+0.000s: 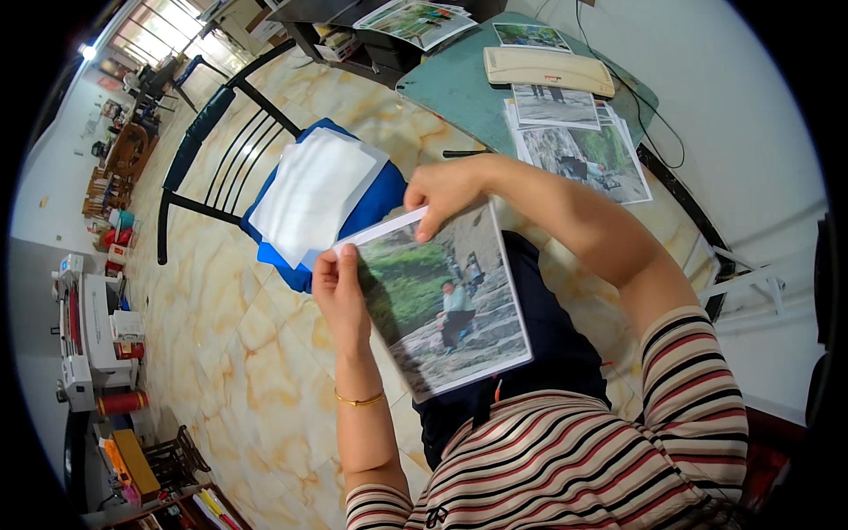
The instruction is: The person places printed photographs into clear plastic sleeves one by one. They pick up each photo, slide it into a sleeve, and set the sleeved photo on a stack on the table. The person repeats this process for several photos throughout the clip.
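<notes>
A large photo print (pixel 415 305) with a pale border, showing a person seated on rocks beside greenery, is held tilted above my lap. My left hand (pixel 340 287) pinches its upper left corner, thumb on the front face. Along the upper edge my right hand (pixel 442 196) grips the same print, with its thumb on the picture and the other fingers curled. Just beyond the print, a stack of whitish translucent sheets (pixel 309 190) lies on the blue cloth (pixel 380 208) covering a chair seat.
A cream laminating machine (pixel 548 71) stands on the green table (pixel 450 75), one print (pixel 556 106) at its near slot and more prints (pixel 587 163) stacked in front. A black cable (pixel 636 97) runs beside it. The metal-backed chair (pixel 212 141) stands ahead left. Large white equipment (pixel 97 331) is at far left.
</notes>
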Action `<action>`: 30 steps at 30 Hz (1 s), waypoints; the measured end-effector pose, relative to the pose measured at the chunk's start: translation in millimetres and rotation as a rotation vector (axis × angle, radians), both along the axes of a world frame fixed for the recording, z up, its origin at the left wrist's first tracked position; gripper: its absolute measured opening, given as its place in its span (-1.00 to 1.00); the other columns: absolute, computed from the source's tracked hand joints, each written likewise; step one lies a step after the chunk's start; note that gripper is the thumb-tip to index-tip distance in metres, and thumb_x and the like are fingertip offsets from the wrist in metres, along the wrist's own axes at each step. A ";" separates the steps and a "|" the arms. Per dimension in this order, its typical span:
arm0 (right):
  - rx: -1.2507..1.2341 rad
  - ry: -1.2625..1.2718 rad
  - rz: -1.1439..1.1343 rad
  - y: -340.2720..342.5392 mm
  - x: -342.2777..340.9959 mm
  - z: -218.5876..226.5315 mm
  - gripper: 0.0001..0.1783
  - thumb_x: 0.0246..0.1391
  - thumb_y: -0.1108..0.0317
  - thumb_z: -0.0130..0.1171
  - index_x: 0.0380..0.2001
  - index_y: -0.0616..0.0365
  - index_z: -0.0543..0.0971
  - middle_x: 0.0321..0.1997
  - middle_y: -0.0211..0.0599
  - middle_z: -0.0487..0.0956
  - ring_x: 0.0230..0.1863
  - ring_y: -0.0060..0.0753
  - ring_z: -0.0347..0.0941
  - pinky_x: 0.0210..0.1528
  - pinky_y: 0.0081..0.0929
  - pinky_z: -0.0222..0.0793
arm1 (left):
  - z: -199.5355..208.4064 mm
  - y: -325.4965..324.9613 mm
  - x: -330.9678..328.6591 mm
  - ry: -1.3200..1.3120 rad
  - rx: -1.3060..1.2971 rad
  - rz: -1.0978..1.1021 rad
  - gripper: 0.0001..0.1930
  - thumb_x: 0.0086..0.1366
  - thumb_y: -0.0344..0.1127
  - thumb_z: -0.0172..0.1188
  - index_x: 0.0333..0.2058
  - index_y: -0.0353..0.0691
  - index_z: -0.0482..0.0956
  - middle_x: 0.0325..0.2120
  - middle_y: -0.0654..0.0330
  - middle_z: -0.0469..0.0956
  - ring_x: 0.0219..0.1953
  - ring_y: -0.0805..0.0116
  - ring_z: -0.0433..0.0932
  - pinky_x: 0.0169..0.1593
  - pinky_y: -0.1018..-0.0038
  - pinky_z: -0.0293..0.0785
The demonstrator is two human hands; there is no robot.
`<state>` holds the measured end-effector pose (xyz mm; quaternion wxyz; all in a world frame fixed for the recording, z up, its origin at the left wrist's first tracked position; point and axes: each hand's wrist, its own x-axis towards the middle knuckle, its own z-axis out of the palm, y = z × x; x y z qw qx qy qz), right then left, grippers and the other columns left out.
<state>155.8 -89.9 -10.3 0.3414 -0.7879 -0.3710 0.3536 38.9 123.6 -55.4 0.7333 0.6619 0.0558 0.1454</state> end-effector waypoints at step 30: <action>0.420 0.767 -0.808 -97.6 -140.3 -95.3 -0.65 -0.01 0.40 0.17 -0.13 0.31 0.50 -0.22 -0.28 0.58 -0.27 -0.52 0.51 -0.29 -0.56 0.48 | -73.7 69.3 9.8 0.258 -0.441 0.146 -0.73 0.35 -0.28 -0.06 -0.11 -0.36 0.37 -0.11 0.11 0.45 -0.08 0.33 0.45 0.01 0.43 0.37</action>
